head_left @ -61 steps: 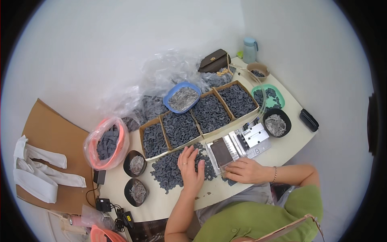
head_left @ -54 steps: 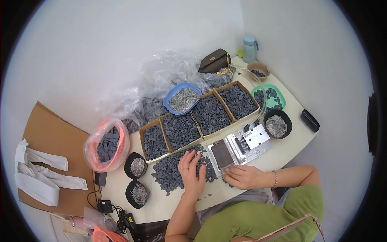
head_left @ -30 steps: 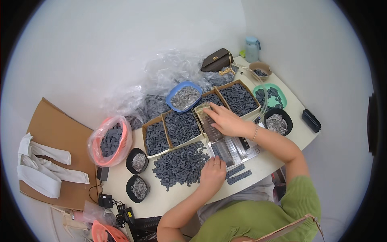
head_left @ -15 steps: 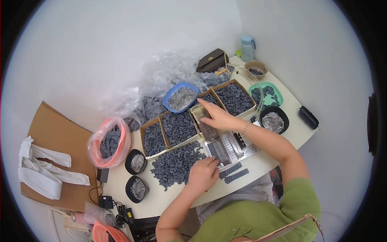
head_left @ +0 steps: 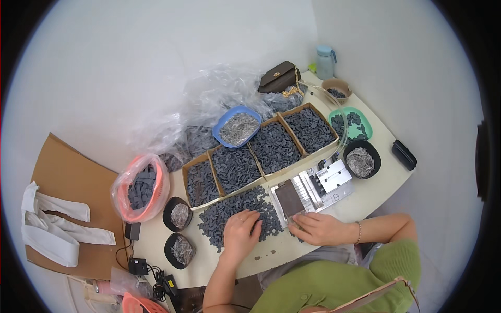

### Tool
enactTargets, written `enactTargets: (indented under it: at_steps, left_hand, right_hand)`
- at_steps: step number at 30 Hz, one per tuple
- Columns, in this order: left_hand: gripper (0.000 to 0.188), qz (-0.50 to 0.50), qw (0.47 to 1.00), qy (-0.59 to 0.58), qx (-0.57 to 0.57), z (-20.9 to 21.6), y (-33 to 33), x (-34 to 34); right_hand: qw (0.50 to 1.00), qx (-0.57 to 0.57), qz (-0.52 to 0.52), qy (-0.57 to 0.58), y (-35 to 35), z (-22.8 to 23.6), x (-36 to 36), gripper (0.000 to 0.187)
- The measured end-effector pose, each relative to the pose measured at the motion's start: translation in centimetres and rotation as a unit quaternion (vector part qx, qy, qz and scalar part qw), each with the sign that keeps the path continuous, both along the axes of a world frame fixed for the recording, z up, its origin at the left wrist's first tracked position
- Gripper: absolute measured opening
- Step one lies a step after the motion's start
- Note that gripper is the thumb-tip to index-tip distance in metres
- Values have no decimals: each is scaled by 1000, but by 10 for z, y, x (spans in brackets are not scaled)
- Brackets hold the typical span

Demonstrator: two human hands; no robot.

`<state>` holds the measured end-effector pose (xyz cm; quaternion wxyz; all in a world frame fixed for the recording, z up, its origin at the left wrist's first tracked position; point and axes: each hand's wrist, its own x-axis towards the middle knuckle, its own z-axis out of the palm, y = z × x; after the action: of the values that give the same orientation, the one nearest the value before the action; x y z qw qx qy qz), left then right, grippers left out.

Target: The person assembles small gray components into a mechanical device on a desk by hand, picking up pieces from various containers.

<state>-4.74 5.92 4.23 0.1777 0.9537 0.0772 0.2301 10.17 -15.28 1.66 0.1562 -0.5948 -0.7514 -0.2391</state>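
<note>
My left hand (head_left: 241, 232) rests on the near part of a loose pile of small dark grey plastic pieces (head_left: 211, 221). Its fingers are bent and the thumb stands apart from them; no piece shows in it. My right hand (head_left: 318, 228) is at the near end of a metal fixture (head_left: 308, 189), fingers closed by the lower edge of a brown flat plate (head_left: 290, 198) that lies in the fixture. What those fingers grip is hidden. A white block (head_left: 334, 176) sits on the fixture's right side.
Behind the pile stands a divided cardboard tray (head_left: 242, 187) of grey pieces, with a blue bowl (head_left: 215, 131) of metal pins on it. Black bowls (head_left: 377, 161) of pins flank the work area. A green tray (head_left: 369, 128) and a lined pink basket (head_left: 120, 195) hold grey pieces.
My right hand has come from the fixture's far end to its near end. My left hand has shifted left onto the pile. The brown plate now shows uncovered, lying in the fixture.
</note>
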Motion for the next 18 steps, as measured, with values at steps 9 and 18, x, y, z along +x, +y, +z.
enactTargets:
  at_steps: [9,18]
  left_hand:
    - [20,-29,999,38,-19,-5,-13,-2]
    - [29,-96,985,12,139,-33,-47,22]
  right_hand:
    - [998,17,60,8,8,2,11,28]
    - [915,52,-72,394,95,51,96,31]
